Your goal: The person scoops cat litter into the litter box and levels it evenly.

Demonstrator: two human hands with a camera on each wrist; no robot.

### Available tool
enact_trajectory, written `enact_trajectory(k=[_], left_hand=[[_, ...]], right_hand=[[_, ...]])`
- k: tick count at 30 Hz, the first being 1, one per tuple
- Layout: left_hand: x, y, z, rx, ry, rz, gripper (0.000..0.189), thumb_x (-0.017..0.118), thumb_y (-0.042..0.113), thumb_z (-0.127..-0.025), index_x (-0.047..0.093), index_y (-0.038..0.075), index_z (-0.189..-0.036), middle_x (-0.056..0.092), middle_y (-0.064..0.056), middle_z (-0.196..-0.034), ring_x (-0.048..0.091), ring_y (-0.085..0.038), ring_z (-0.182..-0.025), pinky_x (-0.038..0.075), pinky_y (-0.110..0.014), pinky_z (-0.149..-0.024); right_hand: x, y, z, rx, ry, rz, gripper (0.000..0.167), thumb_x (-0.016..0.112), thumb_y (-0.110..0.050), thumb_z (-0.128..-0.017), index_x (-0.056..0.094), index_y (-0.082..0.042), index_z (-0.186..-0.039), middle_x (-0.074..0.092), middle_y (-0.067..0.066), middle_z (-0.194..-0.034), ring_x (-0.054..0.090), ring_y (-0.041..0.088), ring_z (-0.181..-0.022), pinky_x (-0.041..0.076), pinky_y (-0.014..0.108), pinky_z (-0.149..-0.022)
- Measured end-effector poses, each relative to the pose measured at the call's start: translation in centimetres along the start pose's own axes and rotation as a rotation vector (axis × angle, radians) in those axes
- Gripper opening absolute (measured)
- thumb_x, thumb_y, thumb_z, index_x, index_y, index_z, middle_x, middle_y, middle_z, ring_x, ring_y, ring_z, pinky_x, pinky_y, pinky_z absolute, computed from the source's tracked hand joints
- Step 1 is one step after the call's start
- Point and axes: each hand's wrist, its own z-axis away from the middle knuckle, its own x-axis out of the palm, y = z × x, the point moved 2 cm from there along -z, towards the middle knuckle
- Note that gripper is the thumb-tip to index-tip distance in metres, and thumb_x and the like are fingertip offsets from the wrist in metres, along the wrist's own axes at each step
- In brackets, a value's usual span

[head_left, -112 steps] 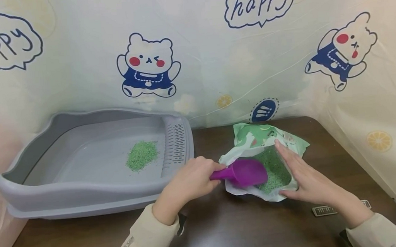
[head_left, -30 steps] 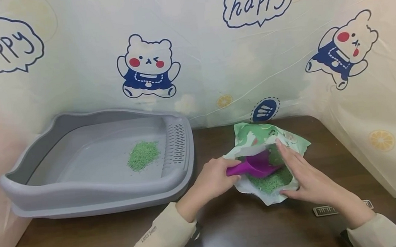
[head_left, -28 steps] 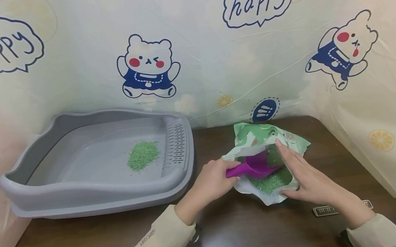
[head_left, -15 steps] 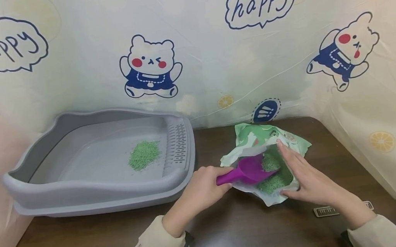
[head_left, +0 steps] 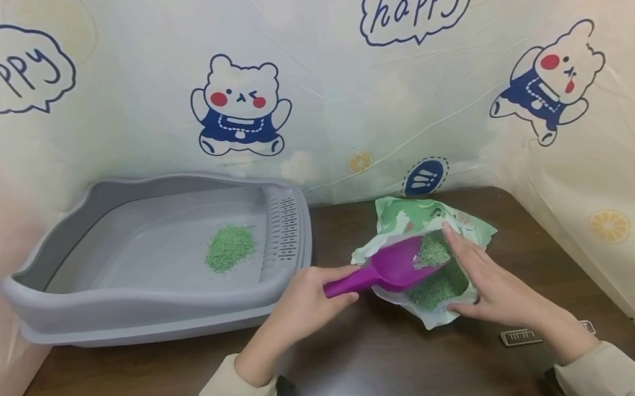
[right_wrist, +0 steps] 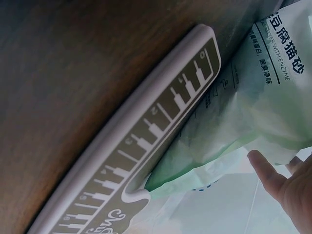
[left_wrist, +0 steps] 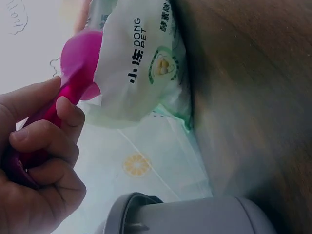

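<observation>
My left hand (head_left: pixel 303 301) grips a purple scoop (head_left: pixel 393 273) by its handle, the fingers curled round it in the left wrist view. Green cat litter (head_left: pixel 432 251) lies heaped toward the scoop's front end. The scoop's bowl is over the mouth of a green and white litter bag (head_left: pixel 405 213), whose contents are more green granules (head_left: pixel 439 289). My right hand (head_left: pixel 495 289) rests against the bag's right side, fingers extended to the far rim and thumb at the near rim. To the left, a grey litter box (head_left: pixel 135 305) holds a small green pile (head_left: pixel 230 248).
On the dark wooden table (head_left: pixel 359 369), a ruler (right_wrist: pixel 161 117) with piano-key markings lies beneath my right forearm. The litter box has a slotted ledge (head_left: pixel 283 232) on the side facing the bag. A printed cloth (head_left: pixel 332 97) hangs behind.
My left hand has drawn the scoop leftward and up from within the bag, and litter now shows on the scoop. My right hand has stayed at the bag.
</observation>
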Motion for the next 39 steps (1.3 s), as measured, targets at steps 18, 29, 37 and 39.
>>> enact_trajectory(k=[18,29,37,39], left_hand=[[-1.6,-0.2,1.1,0.041,0.003,0.051,0.043,0.079,0.021,-0.085,0.070,0.022,-0.127,0.076,-0.002,-0.104,0.052,-0.009,-0.062,0.045,-0.024,-0.052],[-3.0,0.3,1.8,0.053,0.037,0.024,0.043,0.080,0.021,-0.084,0.070,0.024,-0.126,0.076,0.001,-0.093,0.049,-0.006,-0.056,0.044,-0.024,-0.049],[-3.7,0.5,1.8,0.084,0.049,0.008,0.044,0.081,0.021,-0.083,0.070,0.024,-0.126,0.074,0.000,-0.085,0.049,-0.006,-0.056,0.043,-0.023,-0.048],[-3.9,0.6,1.8,0.088,0.047,0.016,0.044,0.080,0.021,-0.084,0.070,0.023,-0.127,0.074,-0.001,-0.085,0.050,-0.007,-0.057,0.044,-0.023,-0.049]], right_hand=[[-0.1,0.0,-0.1,0.026,-0.008,-0.019,0.132,0.092,-0.027,-0.063,0.005,-0.005,-0.160,0.010,0.014,-0.167,0.014,0.022,-0.153,-0.001,0.009,-0.117],[-0.1,-0.1,0.0,0.049,-0.027,-0.026,0.131,0.092,-0.027,-0.065,0.004,-0.007,-0.160,0.010,0.013,-0.167,0.018,0.028,-0.151,-0.001,0.007,-0.115],[-0.1,-0.1,0.1,0.063,-0.039,-0.030,0.130,0.091,-0.028,-0.066,0.003,-0.008,-0.160,0.012,0.013,-0.167,0.021,0.032,-0.149,-0.001,0.006,-0.114],[-0.1,-0.2,0.1,0.060,-0.036,-0.030,0.130,0.091,-0.028,-0.066,0.003,-0.008,-0.160,0.012,0.014,-0.167,0.021,0.031,-0.149,-0.001,0.006,-0.114]])
